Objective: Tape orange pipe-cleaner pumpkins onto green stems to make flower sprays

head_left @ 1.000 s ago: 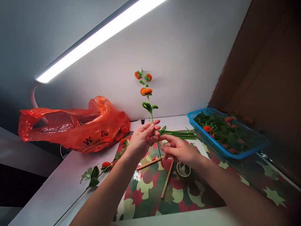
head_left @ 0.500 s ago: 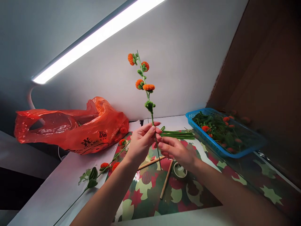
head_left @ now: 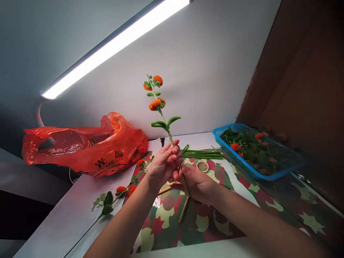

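Observation:
Upright before me stands a flower stem (head_left: 169,134) with orange pumpkin-like fuzzy blooms and green fuzzy leaves. My left hand (head_left: 163,161) pinches it below the lowest pair of leaves. Lower down, my right hand (head_left: 200,184) is closed around the stem, close beside the left, its fingertips partly hidden. The bare lower end slants down past the right hand. Just behind that hand shows a roll of tape (head_left: 202,166). A bundle of green fuzzy wires (head_left: 204,154) lies beyond both hands.
A finished-looking flower stem (head_left: 107,209) lies at left, near a red plastic bag (head_left: 80,154). At right stands a blue basket (head_left: 249,171) of orange flowers. Wooden sticks (head_left: 184,209) rest on the patterned mat (head_left: 161,233). A lit lamp (head_left: 118,48) hangs above.
The flower stem has come down and turned, so its leaf pair now spreads sideways. My right hand has moved slightly lower. The tape roll shows farther back than before.

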A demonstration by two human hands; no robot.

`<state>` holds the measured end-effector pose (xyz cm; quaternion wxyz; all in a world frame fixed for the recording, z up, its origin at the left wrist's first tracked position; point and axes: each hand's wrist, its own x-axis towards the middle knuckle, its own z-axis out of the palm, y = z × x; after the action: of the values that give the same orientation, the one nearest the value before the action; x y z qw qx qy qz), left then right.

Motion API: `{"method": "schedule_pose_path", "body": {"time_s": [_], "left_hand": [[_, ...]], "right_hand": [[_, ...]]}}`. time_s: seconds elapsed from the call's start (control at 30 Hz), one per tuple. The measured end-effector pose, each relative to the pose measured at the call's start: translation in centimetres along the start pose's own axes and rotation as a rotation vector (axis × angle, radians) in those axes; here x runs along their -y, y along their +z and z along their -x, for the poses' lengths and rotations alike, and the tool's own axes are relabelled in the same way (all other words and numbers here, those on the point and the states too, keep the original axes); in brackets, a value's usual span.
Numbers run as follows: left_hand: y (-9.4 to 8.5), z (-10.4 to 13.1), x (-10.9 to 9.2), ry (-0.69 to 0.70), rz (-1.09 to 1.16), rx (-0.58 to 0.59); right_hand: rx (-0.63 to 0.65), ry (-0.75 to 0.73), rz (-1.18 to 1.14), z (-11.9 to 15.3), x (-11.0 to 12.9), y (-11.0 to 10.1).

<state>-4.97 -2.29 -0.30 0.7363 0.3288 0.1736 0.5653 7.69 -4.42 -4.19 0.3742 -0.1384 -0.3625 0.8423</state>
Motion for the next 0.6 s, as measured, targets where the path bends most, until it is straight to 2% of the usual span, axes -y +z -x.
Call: {"method": "schedule_pose_path", "body": {"time_s": [0.07,0.23,0.33,0.4,0.53,0.6], "left_hand": [[-0.3,-0.3,0.1,0.044,-0.153,-0.031],[-0.6,-0.5,0.5,0.193,-0.631,-0.199],[-0.9,-0.6,0.8,0.218,-0.657,-0.28],[-1.1,-0.7,0.7,0.208,-0.562,-0.313],[-1.6,-1.0,0.3,0.118,-0.407,-0.258],[-1.7,-1.0,0.0,0.043,-0.361,-0.194]], "right_hand": [[-0.116,-0.113,0.203,-0.1,0.4,-0.3],[-0.474,-0.481,0.929,-0.2,0.5,-0.9],[-0.586,-0.591,1.045,-0.1,0.0,-0.9],[-0.535,-0.522,0.934,-0.1,0.1,-0.9],[-0.173,-0.205,0.499,-0.4,1.0,-1.2],[-0.071,-0.137,0.397,-0.5,1.2,-1.6]]}}
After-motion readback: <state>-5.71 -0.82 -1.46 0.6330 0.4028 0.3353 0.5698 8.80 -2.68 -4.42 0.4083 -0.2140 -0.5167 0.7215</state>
